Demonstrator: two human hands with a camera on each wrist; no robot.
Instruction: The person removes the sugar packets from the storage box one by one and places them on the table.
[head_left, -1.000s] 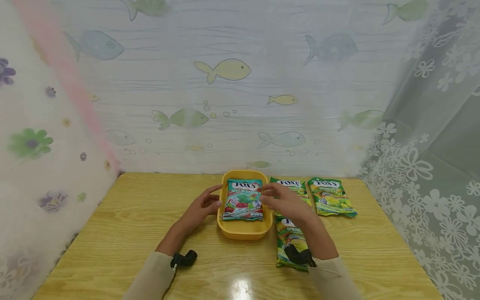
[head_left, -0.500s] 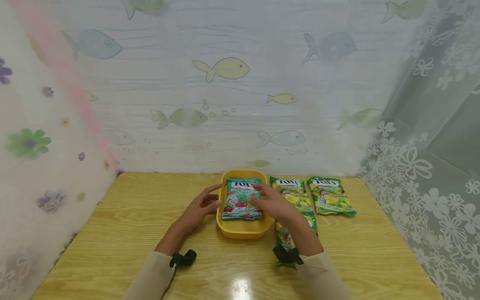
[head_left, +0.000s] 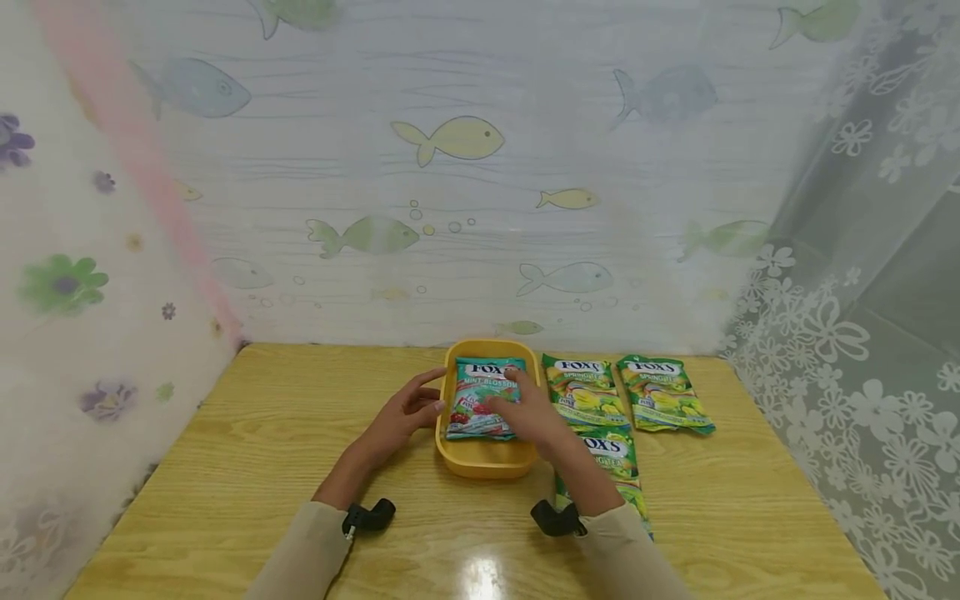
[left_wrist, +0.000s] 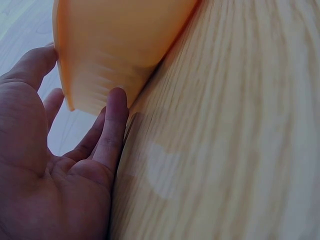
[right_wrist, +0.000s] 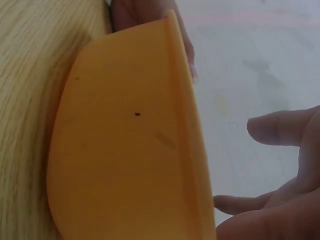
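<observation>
Left hand (head_left: pixel 405 412): at 9 o'clock of the yellow tray (head_left: pixel 487 460), fingers straight and relaxed, tips touching the tray's left wall; grip apart, holding nothing. The left wrist view shows the fingertips (left_wrist: pixel 118 102) against the tray's outer wall.
Tray: on the tabletop (head_left: pixel 247 450), centre, long axis running 12 to 6 o'clock.
Mint candy bag (head_left: pixel 480 392): lies flat inside the tray, towards its 12 o'clock end, long axis 12 to 6 like the tray, label end at 12.
Right hand (head_left: pixel 525 412): comes in from 5 o'clock and lies over the bag's right half, fingers spread on it; whether they press or pinch it, I cannot tell. This hand is the nearer one to the bag.
Green candy bags: two side by side at 3 o'clock of the tray (head_left: pixel 583 390) (head_left: pixel 663 393), a third (head_left: pixel 611 467) at 4 o'clock, partly under the right forearm.
In the way: only the tray's rim around the bag; the green bags lie just beside the right wall, apart from it.
Curtains: fish-print sheet (head_left: pixel 465 167) at 12 o'clock, flower lace (head_left: pixel 847 333) at 3.
</observation>
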